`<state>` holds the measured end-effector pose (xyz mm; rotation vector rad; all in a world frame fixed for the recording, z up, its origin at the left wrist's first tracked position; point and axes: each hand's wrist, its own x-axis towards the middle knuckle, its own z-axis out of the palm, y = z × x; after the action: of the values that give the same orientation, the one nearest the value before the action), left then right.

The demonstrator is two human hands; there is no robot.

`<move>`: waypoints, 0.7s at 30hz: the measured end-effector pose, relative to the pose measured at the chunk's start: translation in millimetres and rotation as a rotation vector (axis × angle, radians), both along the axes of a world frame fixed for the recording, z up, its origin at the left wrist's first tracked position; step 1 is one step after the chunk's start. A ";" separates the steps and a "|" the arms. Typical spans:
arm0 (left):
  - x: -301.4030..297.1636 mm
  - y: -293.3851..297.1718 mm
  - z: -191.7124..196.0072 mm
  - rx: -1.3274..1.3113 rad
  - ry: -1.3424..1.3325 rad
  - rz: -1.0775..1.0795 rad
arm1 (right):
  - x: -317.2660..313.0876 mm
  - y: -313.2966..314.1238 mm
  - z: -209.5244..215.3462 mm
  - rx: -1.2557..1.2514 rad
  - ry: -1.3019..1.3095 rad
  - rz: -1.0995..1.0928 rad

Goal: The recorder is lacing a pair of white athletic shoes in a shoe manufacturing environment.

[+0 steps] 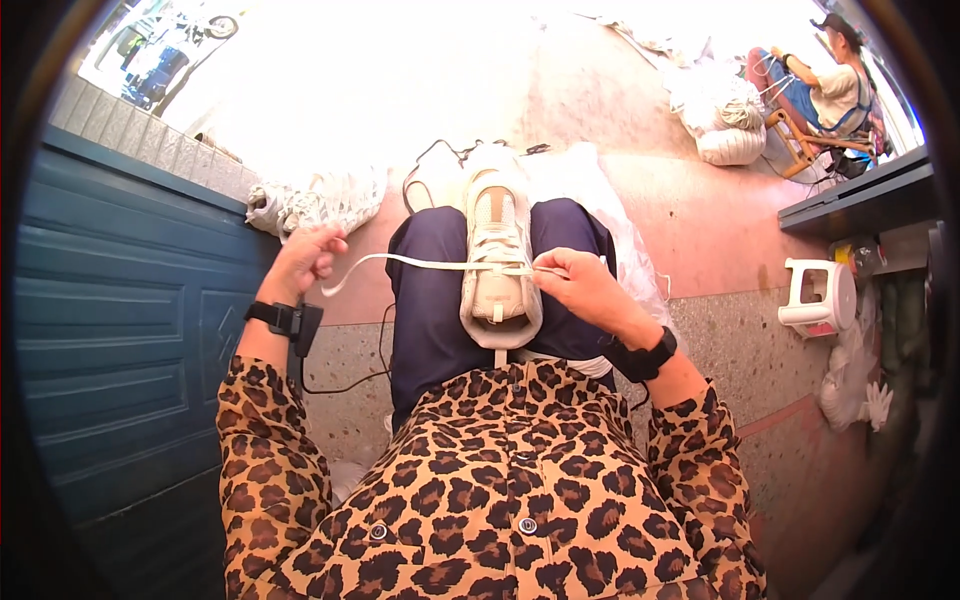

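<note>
A beige sneaker [498, 260] rests between my thighs, its toe away from me and its heel loop toward me. White lacing crosses its tongue. My right hand [582, 285] is at the shoe's right side, thumb and finger pinched on a white shoelace. Another length of shoelace [420, 262] stretches leftward from the shoe, and its end curls down loose in the air. Just beside that end is my left hand [308, 258], fingers loosely bent and partly apart, with no lace visibly gripped.
White laces or cords lie bundled [325, 200] by the blue panelled door [120, 330]. Clear plastic [625, 225] spreads past my right knee. A white stool [818, 297] stands at right. Far right, a seated person [835, 85] handles cords near a white bundle [730, 140]. Black cables run beside my legs.
</note>
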<state>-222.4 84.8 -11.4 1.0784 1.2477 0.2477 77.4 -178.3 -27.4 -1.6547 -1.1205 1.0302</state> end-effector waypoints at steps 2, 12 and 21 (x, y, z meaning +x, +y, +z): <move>1.5 -0.2 9.5 0.195 -0.016 -0.055 | -8.1 6.2 2.0 0.191 -0.135 0.042; 92.1 -135.8 -19.7 1.168 0.113 -0.527 | -8.6 44.8 -0.2 0.262 -0.583 0.417; 100.8 -128.5 -6.9 1.204 0.194 -0.728 | 3.6 44.9 -19.6 0.131 0.102 0.270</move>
<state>-121.6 -43.7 -18.2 2.5540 0.7116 0.3364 81.0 -133.4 -47.0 -1.3575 -1.3383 1.1705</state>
